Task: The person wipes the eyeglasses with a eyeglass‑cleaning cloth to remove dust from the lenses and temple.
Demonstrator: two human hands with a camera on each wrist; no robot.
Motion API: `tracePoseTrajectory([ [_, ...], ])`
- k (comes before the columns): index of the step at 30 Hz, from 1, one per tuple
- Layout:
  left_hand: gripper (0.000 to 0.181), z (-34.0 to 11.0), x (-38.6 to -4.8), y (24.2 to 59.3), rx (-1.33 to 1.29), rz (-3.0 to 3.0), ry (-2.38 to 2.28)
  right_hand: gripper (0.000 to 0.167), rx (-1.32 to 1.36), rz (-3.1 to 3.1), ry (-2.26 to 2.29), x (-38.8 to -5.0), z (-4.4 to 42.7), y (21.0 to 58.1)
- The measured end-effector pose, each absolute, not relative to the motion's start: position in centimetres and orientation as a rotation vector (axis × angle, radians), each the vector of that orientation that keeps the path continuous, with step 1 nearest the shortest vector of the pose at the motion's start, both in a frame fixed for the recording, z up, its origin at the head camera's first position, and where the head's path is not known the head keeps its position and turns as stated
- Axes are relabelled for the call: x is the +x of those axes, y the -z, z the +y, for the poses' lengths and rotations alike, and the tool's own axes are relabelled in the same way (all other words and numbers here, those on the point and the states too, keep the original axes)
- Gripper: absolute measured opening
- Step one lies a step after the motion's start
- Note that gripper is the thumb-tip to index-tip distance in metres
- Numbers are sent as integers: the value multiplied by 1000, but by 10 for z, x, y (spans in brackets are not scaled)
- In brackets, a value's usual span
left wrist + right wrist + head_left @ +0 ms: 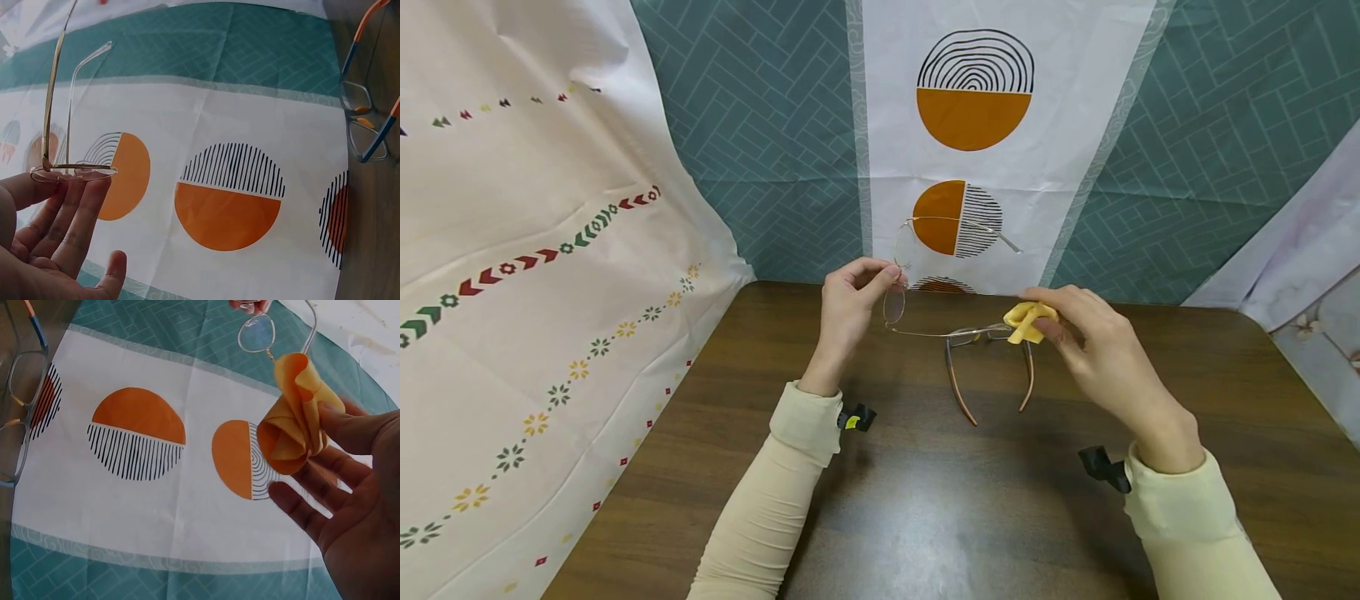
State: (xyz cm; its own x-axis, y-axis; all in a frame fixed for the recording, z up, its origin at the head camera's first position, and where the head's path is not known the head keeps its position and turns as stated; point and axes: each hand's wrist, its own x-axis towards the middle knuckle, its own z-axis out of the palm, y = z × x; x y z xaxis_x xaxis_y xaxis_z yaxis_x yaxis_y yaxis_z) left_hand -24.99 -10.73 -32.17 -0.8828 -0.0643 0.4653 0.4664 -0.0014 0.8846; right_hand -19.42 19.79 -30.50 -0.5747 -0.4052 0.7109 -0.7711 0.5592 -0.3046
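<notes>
Held up above the table is a pair of eyeglasses [894,306] with thin gold rims and clear lenses, both temple arms unfolded. My left hand [850,312] pinches them near the bridge between thumb and fingers; in the left wrist view the fingertips lie against the lens rim [75,167]. My right hand [1108,354] pinches a folded yellow cloth [1028,323]. The nearer temple arm runs into the cloth, which hides its tip. In the right wrist view, the thumb presses the bunched cloth [294,419] from one side while the lower fingers are spread.
A second pair of eyeglasses [957,387], with dark blue and orange-brown temple arms, sits on the brown wooden table [910,500] below the hands. Behind hangs a teal and white patterned cloth [760,125]. A white embroidered cloth [535,250] hangs at the left.
</notes>
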Motion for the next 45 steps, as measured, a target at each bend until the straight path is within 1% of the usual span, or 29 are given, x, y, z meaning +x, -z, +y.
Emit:
tracePoseTrajectory([
  [2,13,-107,-250,322,-420,-1908,1948,50,964,-2200,-817,-194,198,306],
  [5,13,-107,-250,322,-434,-1900,1966,49,992,-2184,-823,-193,199,306],
  [14,17,-109,-249,320,-510,-1945,2000,25,838,-2270,-745,-197,197,312],
  [16,17,-109,-249,320,-515,-1950,1998,22,834,-2277,-743,-200,196,314],
  [24,14,-103,-248,323,-598,-1985,2034,20,849,-2246,-781,-208,190,324],
  [29,13,-93,-246,327,-650,-2036,2068,16,790,-2257,-802,-207,181,328],
  [36,13,-79,-243,332,-716,-2095,2090,18,710,-2205,-775,-206,163,339],
  [45,15,-65,-238,335,-763,-2173,2168,15,653,-2008,-689,-207,147,352],
])
